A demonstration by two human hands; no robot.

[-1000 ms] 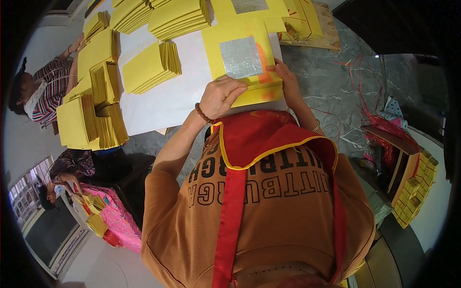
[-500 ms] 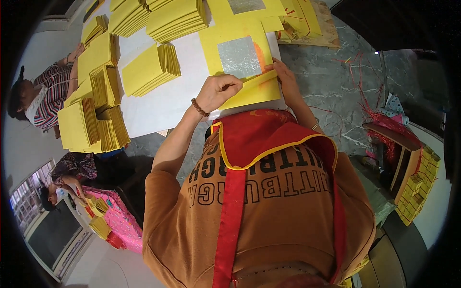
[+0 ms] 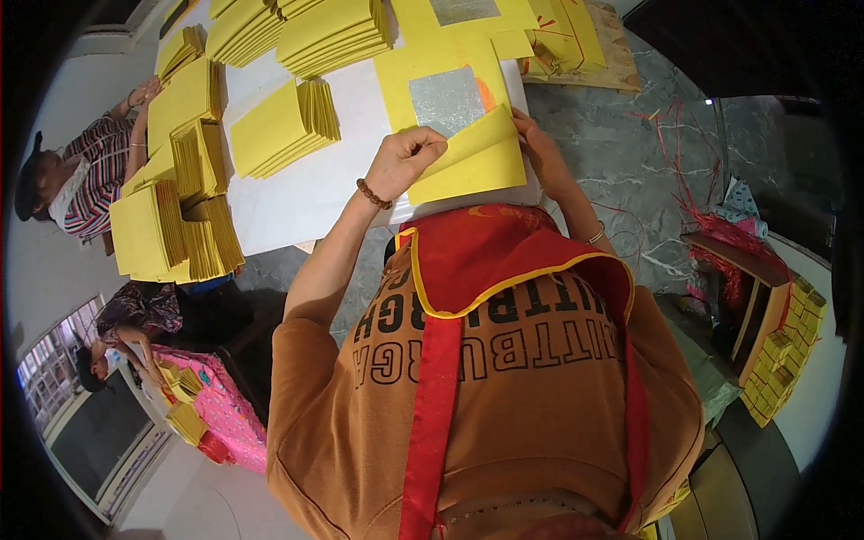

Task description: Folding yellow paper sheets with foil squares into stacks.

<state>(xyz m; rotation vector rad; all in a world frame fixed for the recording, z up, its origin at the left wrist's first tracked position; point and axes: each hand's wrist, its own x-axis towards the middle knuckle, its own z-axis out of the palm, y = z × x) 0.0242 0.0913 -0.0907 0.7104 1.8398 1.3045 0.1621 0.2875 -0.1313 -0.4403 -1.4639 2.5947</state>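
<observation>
A yellow paper sheet (image 3: 486, 171) lies at the near edge of the white table, its near part folded up into a loose, slanting flap. My left hand (image 3: 405, 160) is closed in a pinch on the flap's left side. At the sheet's right edge, my right hand (image 3: 543, 155) grips the paper by the flap's other end; its fingertips are partly hidden. Beyond the flap, a silver foil square (image 3: 444, 97) with an orange patch beside it shows on yellow paper, its near corner covered by the flap.
Stacks of folded yellow paper (image 3: 283, 130) stand on the white table (image 3: 261, 214) to the left and at the back. A person in a striped top (image 3: 94, 180) sits at the far left, another lower down by a pink cloth (image 3: 216, 400). Red strands (image 3: 688, 193) hang at right.
The paper's near edge has lifted and spread from a narrow fold into a wider flap, covering the foil's near right corner. My right hand has shifted slightly down; my left moved slightly left.
</observation>
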